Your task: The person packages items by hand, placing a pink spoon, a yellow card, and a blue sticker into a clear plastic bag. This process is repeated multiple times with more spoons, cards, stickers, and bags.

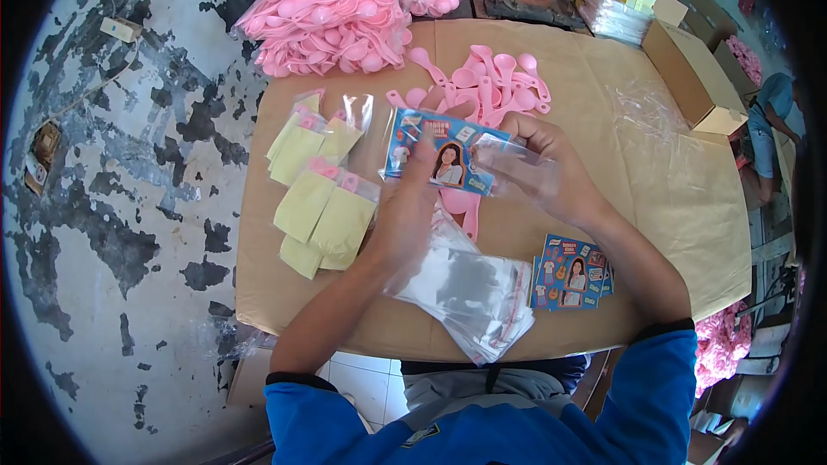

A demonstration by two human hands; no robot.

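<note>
A blue printed card (449, 156) with a picture of a person on it is held up over the middle of the table. My left hand (415, 185) grips its left part, thumb across the front. At its right end my right hand (551, 164) pinches clear plastic film (517, 165) that overlaps the card. Pink spoons (487, 82) lie loose just beyond the card, and one shows below it. Nearer my body rests a fanned stack of clear plastic bags (474, 288). Right of that stack are more blue cards (570, 271).
Packed yellow cards with pink pieces (314, 207) lie on the left of the brown-covered table (637, 293). Bags of pink spoons (332, 9) are piled at the back left. A cardboard box (693, 77) stands back right, near plastic scraps (659, 116). Another person (769, 125) is far right.
</note>
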